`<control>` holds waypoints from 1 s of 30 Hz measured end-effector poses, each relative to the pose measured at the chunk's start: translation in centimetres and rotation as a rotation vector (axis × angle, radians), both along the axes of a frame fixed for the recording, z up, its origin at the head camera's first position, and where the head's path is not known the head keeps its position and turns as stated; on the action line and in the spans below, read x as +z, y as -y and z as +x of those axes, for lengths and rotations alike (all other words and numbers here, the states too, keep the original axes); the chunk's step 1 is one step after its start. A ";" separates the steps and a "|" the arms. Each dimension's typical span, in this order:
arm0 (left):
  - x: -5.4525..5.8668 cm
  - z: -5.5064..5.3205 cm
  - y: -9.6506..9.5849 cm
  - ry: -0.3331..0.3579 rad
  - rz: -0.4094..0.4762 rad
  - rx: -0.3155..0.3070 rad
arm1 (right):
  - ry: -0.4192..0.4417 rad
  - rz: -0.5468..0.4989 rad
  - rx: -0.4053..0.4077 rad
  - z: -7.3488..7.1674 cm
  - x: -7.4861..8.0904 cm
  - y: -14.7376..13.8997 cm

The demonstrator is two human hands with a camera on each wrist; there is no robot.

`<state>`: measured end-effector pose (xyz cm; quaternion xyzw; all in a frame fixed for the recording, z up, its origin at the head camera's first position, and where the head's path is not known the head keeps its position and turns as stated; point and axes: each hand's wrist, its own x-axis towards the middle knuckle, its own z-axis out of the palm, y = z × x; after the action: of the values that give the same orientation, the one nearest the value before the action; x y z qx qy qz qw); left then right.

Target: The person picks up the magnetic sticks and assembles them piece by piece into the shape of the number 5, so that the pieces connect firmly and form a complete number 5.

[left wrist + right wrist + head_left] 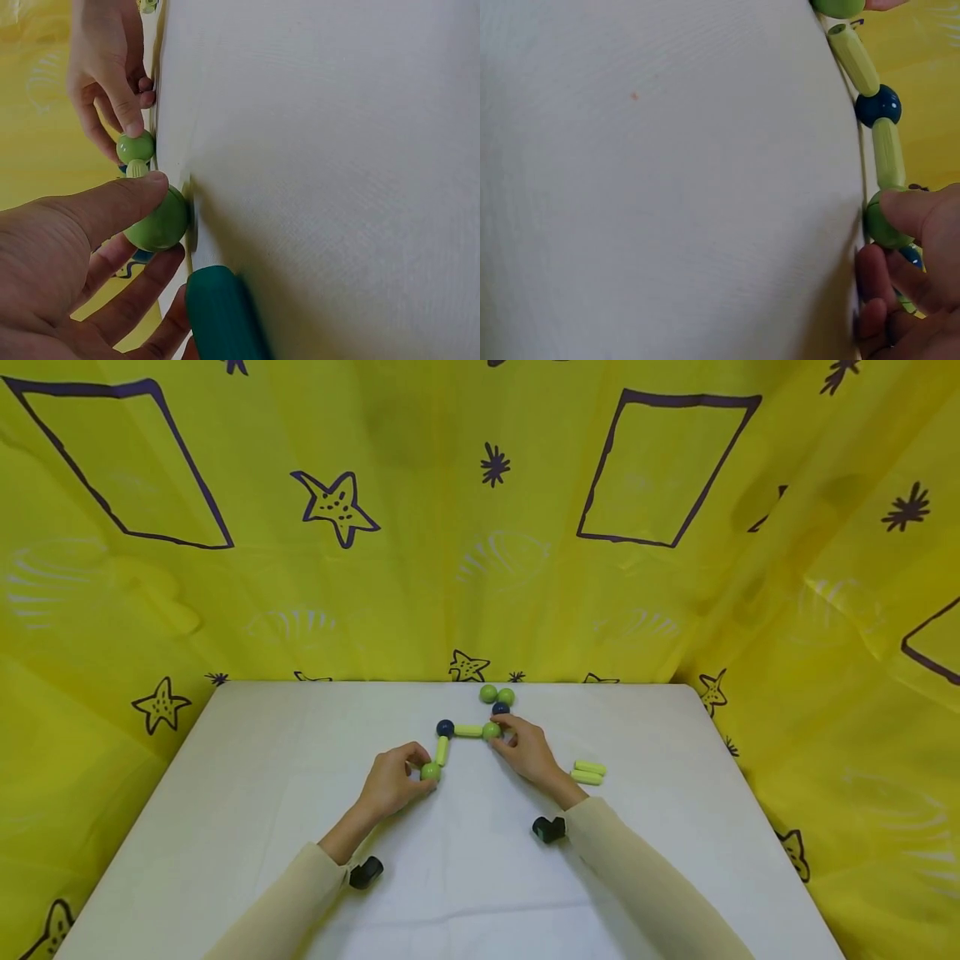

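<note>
On the white table, my left hand [393, 779] pinches a glossy green ball [431, 772] between thumb and fingers. Beside it lies a pale green rod [442, 751], whose hollow near end stands slightly apart from that ball in the right wrist view. The rod's far end meets a dark blue ball [446, 728]. From there a second pale green rod [468, 731] runs right to another green ball [491, 731], which my right hand [527, 750] holds between thumb and fingers. Just behind the right fingers sits a second dark blue ball [501, 709], partly hidden.
Two green balls [488, 693] lie near the table's back edge. Right of my right hand, two loose pale green rods [588, 768] lie side by side. A yellow patterned curtain [420, 593] encloses the table [300, 735] at the back and sides.
</note>
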<state>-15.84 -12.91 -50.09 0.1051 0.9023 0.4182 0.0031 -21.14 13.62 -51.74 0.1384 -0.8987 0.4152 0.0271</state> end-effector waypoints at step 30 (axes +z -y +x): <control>0.1 0.5 0.1 -0.035 0.004 0.023 | 0.249 0.336 0.551 -2.1 7.6 4.3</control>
<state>-15.36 -13.06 -49.98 0.1018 0.9024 0.4182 -0.0177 -23.21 9.36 -44.18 0.3267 -0.8799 0.2668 -0.2188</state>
